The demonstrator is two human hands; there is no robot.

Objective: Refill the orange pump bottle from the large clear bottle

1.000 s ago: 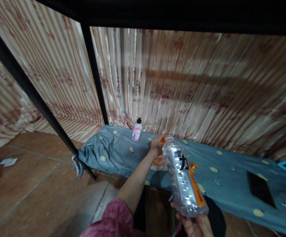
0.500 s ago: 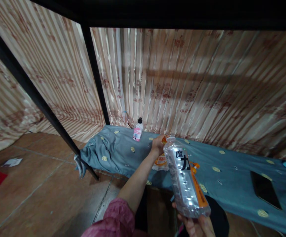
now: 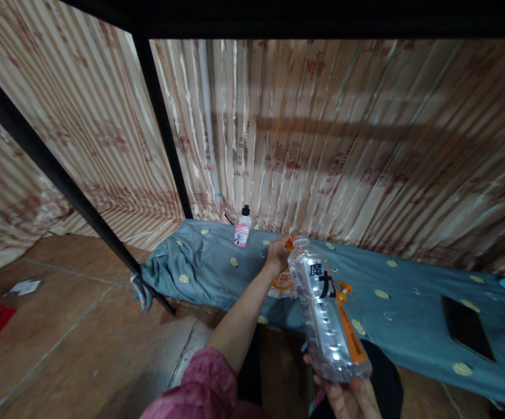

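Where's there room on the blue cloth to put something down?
Bare cloth shows between the orange bit and the phone, and in front of the small bottle, left of the left arm. It's crowded around the left hand: the big bottle and orange wrapper are bunched there.

Clear bottle [image 3: 329,317] with orange label strip [image 3: 352,334], yellow-patterned blue-grey cloth [image 3: 413,317], pink sleeve [image 3: 204,384]
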